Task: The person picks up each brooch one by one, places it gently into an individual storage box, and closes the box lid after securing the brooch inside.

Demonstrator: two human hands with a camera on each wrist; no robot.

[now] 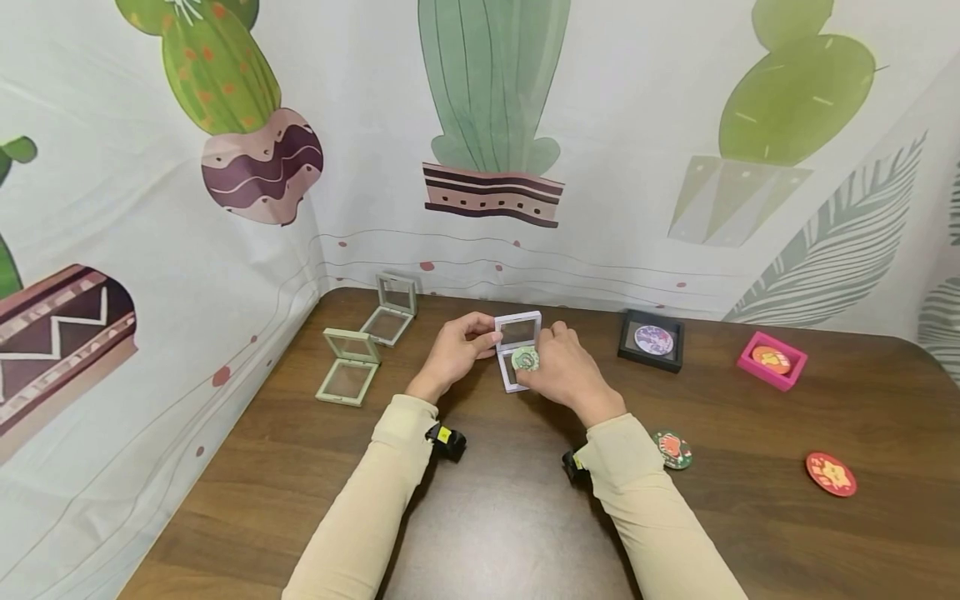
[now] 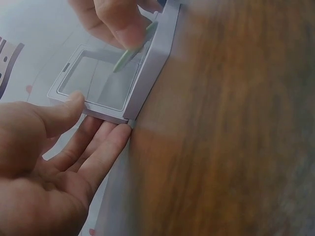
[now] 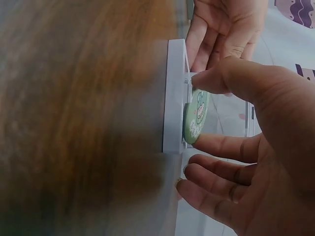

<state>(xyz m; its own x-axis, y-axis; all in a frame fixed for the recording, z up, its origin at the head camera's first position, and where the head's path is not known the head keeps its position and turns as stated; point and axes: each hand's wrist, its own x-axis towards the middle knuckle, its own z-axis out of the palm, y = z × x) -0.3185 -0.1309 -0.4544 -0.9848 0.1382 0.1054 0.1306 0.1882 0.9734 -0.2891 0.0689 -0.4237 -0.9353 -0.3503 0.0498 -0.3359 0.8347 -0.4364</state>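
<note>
A small lilac hinged display frame [image 1: 528, 316] stands opened on the wooden table, its lid upright and its base flat. My left hand [image 1: 455, 348] holds the lid at its left edge; in the left wrist view the thumb lies on the inner side, with fingers behind the lid [image 2: 88, 106]. Between thumb and finger, my right hand [image 1: 572, 372] pinches a round green badge [image 1: 526, 358] with a printed picture. In the right wrist view the badge [image 3: 198, 118] tilts over the base [image 3: 173, 98], close to or touching it.
Two pale green frames [image 1: 352, 335] [image 1: 408, 286] stand opened at the left. At the right are a black frame [image 1: 651, 362] with a purple badge and a pink frame [image 1: 793, 377] with an orange badge. Loose badges, one dark green [image 1: 675, 450], one red [image 1: 831, 475], lie nearer.
</note>
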